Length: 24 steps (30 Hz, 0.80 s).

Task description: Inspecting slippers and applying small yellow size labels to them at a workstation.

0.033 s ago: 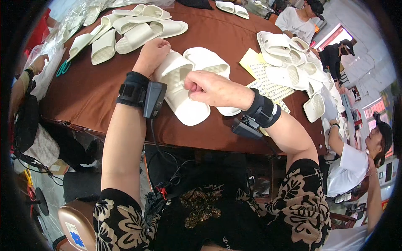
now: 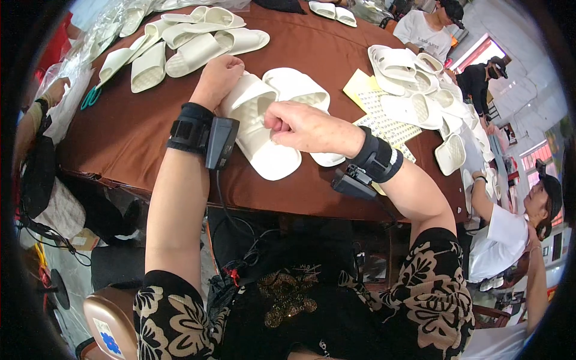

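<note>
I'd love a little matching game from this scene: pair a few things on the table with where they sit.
Things:
1. left hand
2. right hand
3. teal-handled scissors
4. yellow paper sheet

Places:
a. far left table edge
b. on the white foam slipper's strap end
c. pinched above the slipper's middle
d. right of the slippers

Pairs: 1-b, 2-c, 3-a, 4-d

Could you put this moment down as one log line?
left hand: on slipper | right hand: pinched over slipper | table: brown

Brown-clothed table (image 2: 138, 126), perhaps bright window (image 2: 480, 54)
</note>
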### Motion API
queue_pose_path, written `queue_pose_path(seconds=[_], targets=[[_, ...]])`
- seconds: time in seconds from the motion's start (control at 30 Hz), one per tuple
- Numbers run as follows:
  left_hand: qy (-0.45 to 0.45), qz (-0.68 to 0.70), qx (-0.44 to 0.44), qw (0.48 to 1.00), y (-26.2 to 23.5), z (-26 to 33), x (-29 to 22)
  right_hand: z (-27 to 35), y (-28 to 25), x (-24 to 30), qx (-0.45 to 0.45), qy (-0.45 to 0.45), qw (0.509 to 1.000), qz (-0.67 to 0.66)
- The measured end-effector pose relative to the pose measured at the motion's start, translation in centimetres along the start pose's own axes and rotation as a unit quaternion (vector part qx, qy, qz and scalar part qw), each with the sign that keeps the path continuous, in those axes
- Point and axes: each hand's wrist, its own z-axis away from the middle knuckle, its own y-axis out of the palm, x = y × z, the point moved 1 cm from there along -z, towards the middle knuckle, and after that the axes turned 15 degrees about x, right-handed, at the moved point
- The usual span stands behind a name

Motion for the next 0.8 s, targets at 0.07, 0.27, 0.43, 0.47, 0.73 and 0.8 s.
queue_pose_path(seconds=[0.07, 0.27, 0.43, 0.47, 0.73, 0.8], targets=[[-0.002, 0.003, 0.002, 1.000, -0.01, -0.05, 0.01, -0.09, -0.15, 0.02, 0.017, 0.014, 0.999, -0.031], [-0.009, -0.006, 0.001, 1.000, 0.08, -0.17, 0.13, -0.22, -0.03, 0.24, 0.019, 0.032, 0.999, -0.018], [-0.011, -0.009, 0.001, 1.000, 0.10, -0.12, 0.00, -0.39, 0.45, 0.31, -0.027, 0.015, 0.998, 0.052], [-0.004, -0.008, -0.001, 1.000, 0.08, -0.07, -0.06, -0.44, 0.47, 0.27, -0.033, 0.025, 0.998, 0.055], [0.000, -0.013, 0.002, 1.000, 0.00, 0.05, -0.20, -0.39, 0.02, 0.21, -0.006, 0.027, 1.000, 0.000], [-0.015, -0.003, 0.000, 1.000, 0.09, -0.04, -0.06, -0.38, 0.08, 0.23, 0.003, 0.025, 1.000, -0.010]])
